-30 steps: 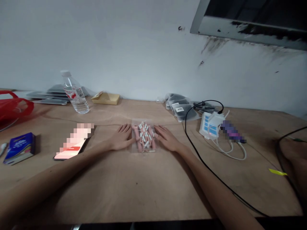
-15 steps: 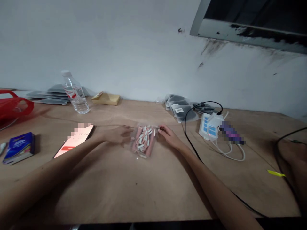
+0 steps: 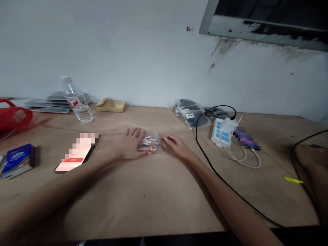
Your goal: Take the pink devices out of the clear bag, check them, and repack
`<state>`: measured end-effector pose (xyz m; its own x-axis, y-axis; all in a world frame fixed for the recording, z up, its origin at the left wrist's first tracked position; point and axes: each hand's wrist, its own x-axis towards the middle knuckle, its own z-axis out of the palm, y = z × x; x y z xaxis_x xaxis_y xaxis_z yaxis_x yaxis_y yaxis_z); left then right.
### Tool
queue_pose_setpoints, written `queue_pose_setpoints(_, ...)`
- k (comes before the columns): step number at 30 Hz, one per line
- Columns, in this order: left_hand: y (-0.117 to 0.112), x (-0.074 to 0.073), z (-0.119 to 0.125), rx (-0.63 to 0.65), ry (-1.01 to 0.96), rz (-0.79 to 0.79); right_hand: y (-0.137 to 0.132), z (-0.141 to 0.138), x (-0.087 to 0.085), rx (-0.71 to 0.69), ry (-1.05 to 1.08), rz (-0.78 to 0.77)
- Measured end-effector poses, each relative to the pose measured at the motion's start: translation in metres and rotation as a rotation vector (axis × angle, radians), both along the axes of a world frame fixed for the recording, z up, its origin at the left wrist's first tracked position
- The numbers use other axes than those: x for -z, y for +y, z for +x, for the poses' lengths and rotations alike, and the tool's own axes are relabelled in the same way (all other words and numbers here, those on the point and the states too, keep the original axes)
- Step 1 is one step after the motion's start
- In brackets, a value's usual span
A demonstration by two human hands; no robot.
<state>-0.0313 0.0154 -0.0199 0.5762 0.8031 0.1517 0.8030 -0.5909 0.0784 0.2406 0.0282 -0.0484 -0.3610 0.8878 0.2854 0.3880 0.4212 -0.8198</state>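
Note:
A clear plastic bag (image 3: 156, 145) lies on the table between my hands, with pink pieces and small white-tipped parts inside. My left hand (image 3: 133, 143) rests flat over the bag's left part, fingers spread, and hides much of what it holds. Just right of the bag is my right hand (image 3: 176, 145). Its fingers are loosely bent and the hand looks open, with nothing visible in it. Whether its fingertips touch the bag's edge I cannot tell.
Left of me lie a lit phone (image 3: 77, 153) and a blue packet (image 3: 19, 159). Behind stand a water bottle (image 3: 78, 104) and a small open box (image 3: 112, 105). To the right are grey packets (image 3: 191, 114), a power strip (image 3: 220, 133) and a black cable (image 3: 205, 155).
The bag now lies turned, its long side across the table. My left hand has moved from beside it to flat on top. My right hand stays near its right edge.

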Motion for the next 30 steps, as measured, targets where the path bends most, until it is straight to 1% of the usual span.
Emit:
queue_pose_setpoints(3, 0.004, -0.002, -0.004, 0.069, -0.002, 0.005, 0.001, -0.003, 0.009, 0.076, -0.056, 0.094)
queue_pose_setpoints(6, 0.006, -0.005, -0.006, 0.104, 0.011, -0.006, 0.001, -0.003, 0.014, 0.09, -0.146, 0.157)
queue_pose_setpoints(12, 0.006, -0.004, -0.007, 0.116, -0.012, 0.016, 0.002, -0.001, 0.015, 0.091, -0.203, 0.188)
queue_pose_setpoints(15, 0.005, -0.005, -0.006, 0.109, -0.012, 0.02, 0.003, 0.001, 0.014, 0.078, -0.217, 0.215)
queue_pose_setpoints(19, 0.005, -0.005, -0.006, 0.097, -0.011, 0.023, 0.003, 0.005, 0.011, 0.031, -0.319, 0.3)
queue_pose_setpoints(22, 0.004, -0.004, -0.006, 0.095, 0.013, 0.031, 0.001, 0.005, 0.009, 0.039, -0.368, 0.352)
queue_pose_setpoints(24, 0.004, -0.003, -0.006, 0.097, 0.025, 0.031, -0.001, 0.004, 0.007, 0.034, -0.365, 0.385)
queue_pose_setpoints(28, 0.003, -0.003, -0.006, 0.096, 0.012, 0.025, -0.005, -0.002, 0.003, -0.066, -0.32, 0.442)
queue_pose_setpoints(30, 0.003, -0.004, -0.006, 0.09, 0.02, 0.027, -0.006, -0.005, 0.002, -0.068, -0.294, 0.456)
